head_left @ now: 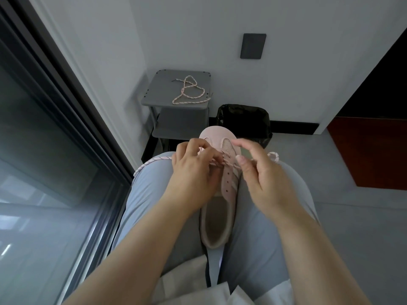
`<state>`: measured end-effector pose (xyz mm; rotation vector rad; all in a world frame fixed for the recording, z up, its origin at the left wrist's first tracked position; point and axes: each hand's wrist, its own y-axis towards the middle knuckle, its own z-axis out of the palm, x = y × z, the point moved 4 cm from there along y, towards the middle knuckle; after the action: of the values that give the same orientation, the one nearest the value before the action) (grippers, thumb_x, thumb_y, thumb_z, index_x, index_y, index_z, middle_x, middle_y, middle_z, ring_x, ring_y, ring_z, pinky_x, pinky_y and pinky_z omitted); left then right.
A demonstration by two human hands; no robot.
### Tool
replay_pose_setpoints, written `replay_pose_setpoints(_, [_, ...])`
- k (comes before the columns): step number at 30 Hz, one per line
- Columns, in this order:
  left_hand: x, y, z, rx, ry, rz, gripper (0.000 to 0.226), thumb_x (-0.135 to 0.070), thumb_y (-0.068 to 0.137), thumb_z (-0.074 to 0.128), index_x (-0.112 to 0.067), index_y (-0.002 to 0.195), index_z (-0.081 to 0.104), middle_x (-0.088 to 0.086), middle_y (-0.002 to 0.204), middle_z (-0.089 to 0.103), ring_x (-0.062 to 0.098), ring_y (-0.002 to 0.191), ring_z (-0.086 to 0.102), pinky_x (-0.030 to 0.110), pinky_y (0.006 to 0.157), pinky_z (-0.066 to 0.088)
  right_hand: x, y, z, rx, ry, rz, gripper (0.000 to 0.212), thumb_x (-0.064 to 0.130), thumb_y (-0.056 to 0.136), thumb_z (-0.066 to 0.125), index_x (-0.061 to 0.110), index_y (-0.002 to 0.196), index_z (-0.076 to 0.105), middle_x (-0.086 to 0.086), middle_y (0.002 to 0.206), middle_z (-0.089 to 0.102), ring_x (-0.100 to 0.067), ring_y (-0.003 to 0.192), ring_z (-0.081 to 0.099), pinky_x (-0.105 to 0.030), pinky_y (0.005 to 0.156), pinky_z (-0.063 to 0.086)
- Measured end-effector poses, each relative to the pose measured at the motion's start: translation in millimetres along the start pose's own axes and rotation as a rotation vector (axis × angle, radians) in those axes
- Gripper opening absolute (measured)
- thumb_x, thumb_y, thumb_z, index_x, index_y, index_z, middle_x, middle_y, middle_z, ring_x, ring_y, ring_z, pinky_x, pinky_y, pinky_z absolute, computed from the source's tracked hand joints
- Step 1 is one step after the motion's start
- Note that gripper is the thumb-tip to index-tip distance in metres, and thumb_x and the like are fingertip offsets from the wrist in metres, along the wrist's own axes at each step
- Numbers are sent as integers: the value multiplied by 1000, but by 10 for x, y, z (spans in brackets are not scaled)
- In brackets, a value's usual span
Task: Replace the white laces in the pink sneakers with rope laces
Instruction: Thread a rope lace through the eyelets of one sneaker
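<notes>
Pale blue trousers (259, 227) covered my thighs. The pink sneaker (220, 208) lay in the gap between them, heel towards me, opening up, toe pointing away past my knees.

My left hand (193, 172) sat on the left side of the shoe's eyelet rows, fingers curled in and gripping the rope lace (154, 160). The lace was pink-white with dark flecks. It trailed from that hand across my left thigh and dropped over the thigh's outer edge. A few crossings of it showed at the front eyelets.

My right hand (266, 179) hung over the right side of the shoe, thumb close to a strand coming off the eyelets. The fingers were blurred and I could not tell whether they held that strand. A loop of the lace showed just beyond that hand.

Past the toe stood a small grey counter (158, 93) against the wall. A spare rope lace (189, 95) lay loosely looped on it, running from the far middle to the near right corner. A bin (242, 119) lined with a black bag stood on the floor just right of it.
</notes>
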<state>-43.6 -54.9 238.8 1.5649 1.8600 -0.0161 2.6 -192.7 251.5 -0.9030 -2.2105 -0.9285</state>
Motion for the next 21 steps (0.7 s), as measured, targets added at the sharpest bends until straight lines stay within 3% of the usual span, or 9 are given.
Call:
replay_pose_setpoints(3, [12,-4,-1,-12,11,-16,16,-25,72,63,-22,88,65,1,104,56,25,100,39,40,83,39,-33,-16,5,24,-139,37,34,40,83,39,20,110,44,13,68,54,-10,67,56,-30,60,43])
replay_pose_setpoints(5, [26,-6,2,-24,36,-5,13,-27,70,66,-23,82,66,1,101,57,23,98,36,38,79,39,-8,-32,-4,51,-214,14,44,40,81,26,16,105,54,14,73,49,-14,71,48,-29,66,35])
replay_pose_setpoints(9, [8,-4,-15,-7,64,28,9,-30,65,68,-24,72,70,3,100,59,31,98,43,35,76,32,-10,-21,-6,92,-284,15,42,20,89,33,13,119,61,-3,99,56,-24,86,53,-34,72,45])
replay_pose_setpoints(13, [-7,-4,-35,13,46,48,8,-32,65,69,-27,70,73,4,102,61,38,94,50,37,77,32,-34,-22,-58,66,-240,93,29,8,87,57,16,114,65,3,87,70,-17,84,63,-24,71,45])
replay_pose_setpoints(16, [0,8,-27,24,29,56,8,-31,65,69,-28,70,74,3,103,62,38,94,50,37,77,31,-75,-62,-103,66,-248,172,16,12,85,65,21,97,70,23,67,55,-6,79,55,-5,66,36])
replay_pose_setpoints(18, [0,10,-16,39,26,53,9,-30,65,68,-28,71,75,3,104,63,39,95,50,37,77,30,-68,-72,-105,53,-286,170,13,15,85,64,23,90,73,24,62,46,-10,76,57,-8,62,35])
replay_pose_setpoints(21, [0,18,-2,49,6,43,10,-30,66,67,-29,73,75,3,105,62,38,97,50,36,79,30,-77,-58,-66,38,-324,155,13,16,85,64,25,89,73,13,66,60,-21,83,59,-23,59,37])
